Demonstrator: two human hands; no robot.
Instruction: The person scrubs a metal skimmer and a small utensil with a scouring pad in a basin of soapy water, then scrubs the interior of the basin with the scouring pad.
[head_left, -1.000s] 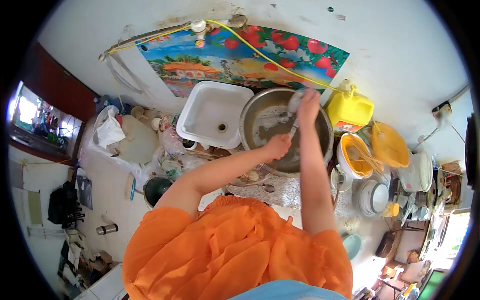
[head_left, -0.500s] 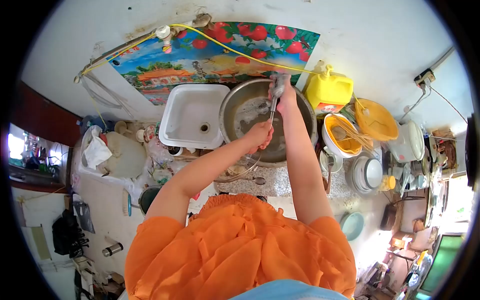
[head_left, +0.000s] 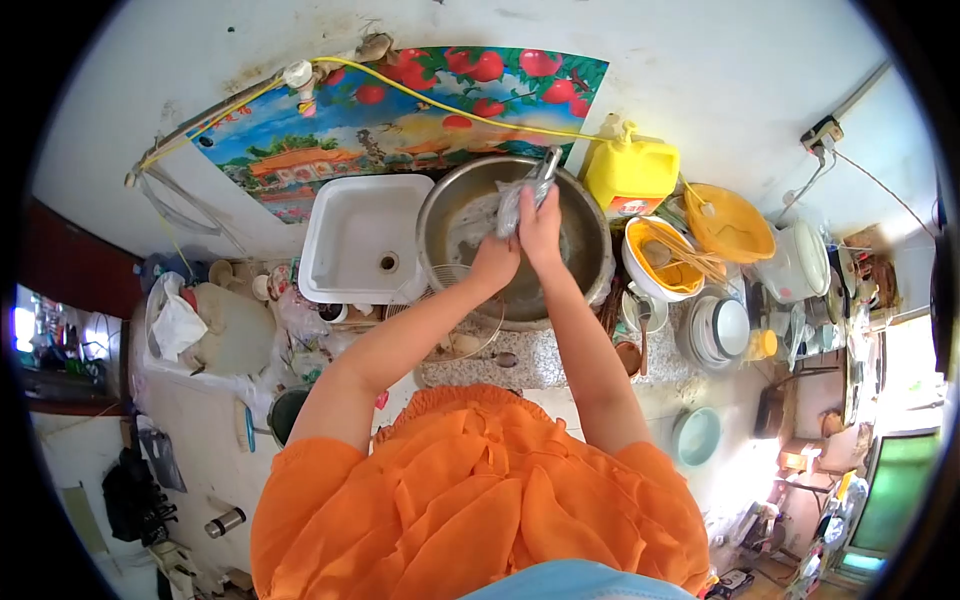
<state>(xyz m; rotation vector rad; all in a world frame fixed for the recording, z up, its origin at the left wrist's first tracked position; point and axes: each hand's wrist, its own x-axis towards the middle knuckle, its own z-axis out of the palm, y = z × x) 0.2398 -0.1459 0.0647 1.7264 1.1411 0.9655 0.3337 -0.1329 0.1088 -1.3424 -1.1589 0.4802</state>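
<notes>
Both hands are together over a large metal basin [head_left: 433,235] with cloudy, sudsy water in it. My right hand [head_left: 541,232] is closed on a greyish, wet cloth-like wad [head_left: 510,207], wrapped about the handle of a metal utensil. The utensil's shiny end [head_left: 551,163] points up toward the wall. Just left and below, my left hand [head_left: 495,262] is closed around the lower part of the utensil. A round wire strainer [head_left: 462,325] shows beneath my left forearm, between the basin and the counter edge.
Left of the basin is a white sink [head_left: 362,235]. On the right are a yellow jug [head_left: 632,172], a white bowl with an orange basket [head_left: 661,262], an orange colander [head_left: 730,222] and stacked bowls [head_left: 715,332]. A yellow hose [head_left: 450,107] crosses the wall.
The view has shifted right. My right hand has come down from the utensil's far end toward my left hand. The wire strainer shows more fully beneath my left forearm.
</notes>
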